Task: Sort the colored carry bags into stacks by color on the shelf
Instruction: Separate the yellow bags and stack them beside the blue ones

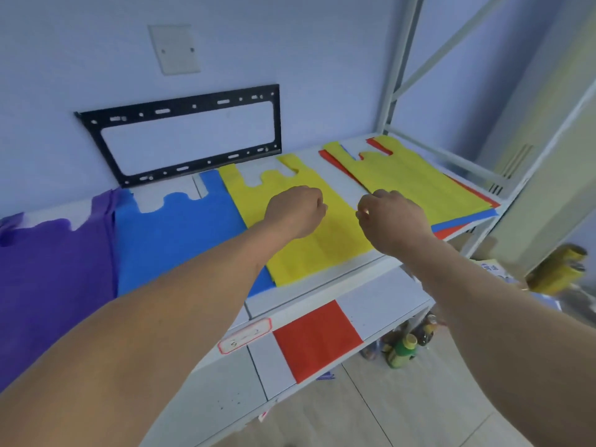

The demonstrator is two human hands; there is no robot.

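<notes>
Three single bags lie side by side on the white shelf (346, 185): a purple bag (54, 272) at the left, a blue bag (180, 233) beside it, and a yellow bag (319, 243) in the middle. At the right sits a mixed stack (416, 179) with a yellow bag on top and blue and red edges showing beneath. A red bag (317, 340) lies on the lower white board. My left hand (295, 209) hovers curled over the middle yellow bag. My right hand (390, 217) is curled at that bag's right edge, close to the mixed stack. Neither hand visibly holds anything.
A black metal bracket (180, 137) leans on the wall behind the shelf. Grey shelf uprights (395, 75) stand at the right. A red-bordered label (245, 337) marks the lower board. Bottles (403, 350) and yellow rolls (558, 269) sit on the floor below right.
</notes>
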